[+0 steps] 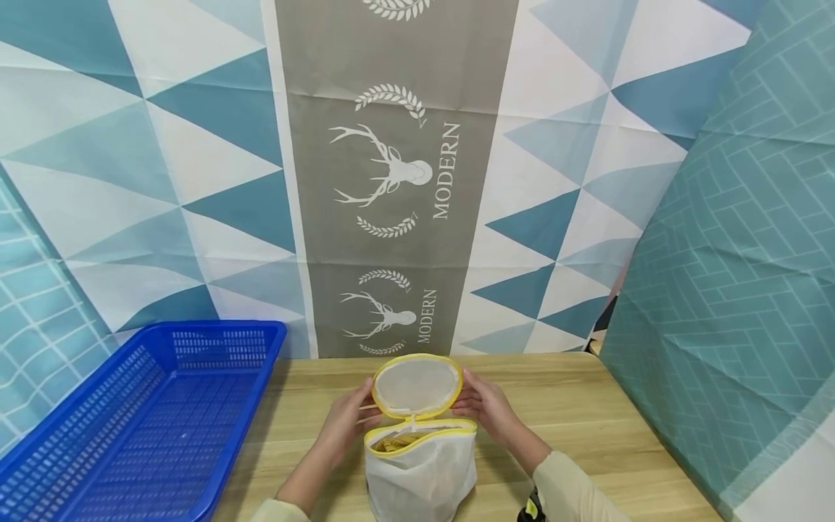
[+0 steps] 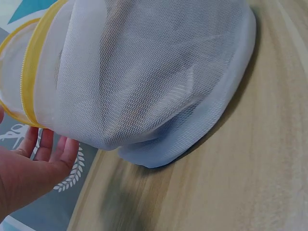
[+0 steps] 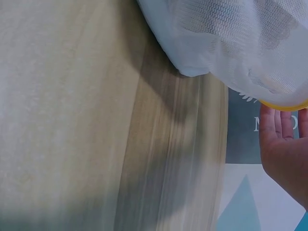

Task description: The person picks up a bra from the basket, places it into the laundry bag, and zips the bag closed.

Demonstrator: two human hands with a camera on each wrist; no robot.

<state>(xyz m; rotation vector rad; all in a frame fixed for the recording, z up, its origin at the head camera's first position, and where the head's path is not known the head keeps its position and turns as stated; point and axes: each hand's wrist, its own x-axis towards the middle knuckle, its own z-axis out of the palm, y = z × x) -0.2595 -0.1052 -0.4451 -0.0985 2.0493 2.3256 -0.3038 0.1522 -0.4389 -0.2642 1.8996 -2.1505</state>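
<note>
A white mesh laundry bag (image 1: 420,471) with yellow zipper trim stands on the wooden table, its round lid (image 1: 417,386) raised behind the mouth. Something yellow-brown (image 1: 398,441) shows inside the opening; the rest of it is hidden by the mesh. My left hand (image 1: 352,420) pinches the lid's left edge, thumb near the yellow trim and fingers behind. On the opposite edge, my right hand (image 1: 485,406) holds the lid the same way. The left wrist view shows the left fingers (image 2: 45,144) at the yellow rim, and the right fingers (image 3: 279,122) meet it in the right wrist view.
A blue plastic basket (image 1: 225,435) with perforated walls sits to the left of the bag. Behind the table (image 1: 574,420) hangs a patterned cloth (image 1: 391,239), and a teal cloth (image 1: 737,290) borders the right side.
</note>
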